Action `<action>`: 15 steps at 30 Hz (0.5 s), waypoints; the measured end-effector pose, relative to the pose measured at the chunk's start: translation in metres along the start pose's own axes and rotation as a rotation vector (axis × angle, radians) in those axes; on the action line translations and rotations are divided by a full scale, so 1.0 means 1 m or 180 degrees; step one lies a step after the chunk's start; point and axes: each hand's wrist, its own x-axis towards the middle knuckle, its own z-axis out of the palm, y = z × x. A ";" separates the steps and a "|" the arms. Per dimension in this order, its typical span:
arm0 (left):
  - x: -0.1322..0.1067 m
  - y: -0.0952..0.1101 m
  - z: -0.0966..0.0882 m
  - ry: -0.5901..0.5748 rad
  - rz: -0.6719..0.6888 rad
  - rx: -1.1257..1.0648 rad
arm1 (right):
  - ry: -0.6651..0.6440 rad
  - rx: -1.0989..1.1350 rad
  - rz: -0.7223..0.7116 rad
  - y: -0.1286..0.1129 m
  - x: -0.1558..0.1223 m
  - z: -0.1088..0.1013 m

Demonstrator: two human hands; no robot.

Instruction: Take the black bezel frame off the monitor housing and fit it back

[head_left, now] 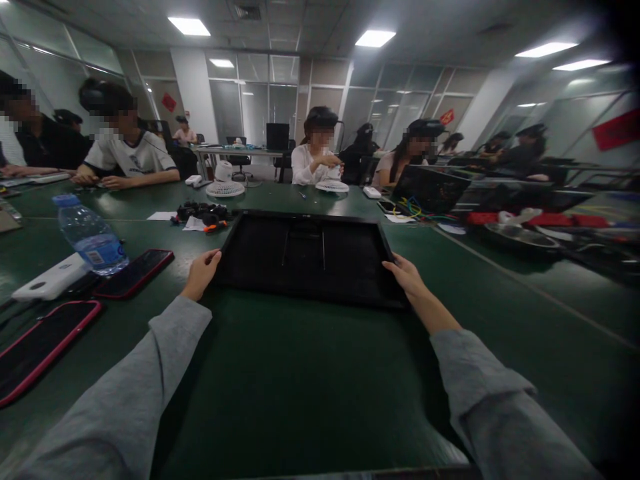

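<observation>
A flat black panel [305, 257], like the back of a monitor, lies face down on the green table [300, 380] in front of me. My left hand [201, 272] grips its near left edge, fingers curled over the rim. My right hand [407, 275] holds the near right edge in the same way. Both arms are in grey sleeves.
A water bottle [90, 235], a white power bank [50, 279] and two dark phones [135, 272] [40, 343] lie at the left. Small tools [203, 213] and two white desk fans [225, 181] [331, 183] sit beyond the panel. Other people sit around the table; laptops and cables crowd the right.
</observation>
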 end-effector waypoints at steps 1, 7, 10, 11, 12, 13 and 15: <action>0.000 0.000 0.000 0.0025 -0.0004 -0.0017 | 0.0050 0.0052 0.0016 0.001 0.000 -0.002; -0.003 0.007 0.000 0.0033 -0.0093 -0.0211 | 0.0968 -0.0201 -0.0155 0.015 0.009 -0.024; -0.003 0.010 0.000 0.0030 -0.0125 -0.0148 | 0.1621 -0.0453 -0.0149 0.022 0.014 -0.042; -0.003 0.010 0.000 0.0031 -0.0126 -0.0130 | 0.1787 -0.0546 -0.0124 0.024 0.016 -0.049; -0.003 0.010 0.000 0.0027 -0.0122 -0.0119 | 0.1933 -0.0643 -0.0109 0.026 0.017 -0.055; -0.003 0.010 0.000 0.0022 -0.0117 -0.0119 | 0.2081 -0.0750 -0.0105 0.027 0.017 -0.061; -0.003 0.010 0.000 0.0007 -0.0107 -0.0140 | 0.2374 -0.1017 -0.0121 0.029 0.017 -0.073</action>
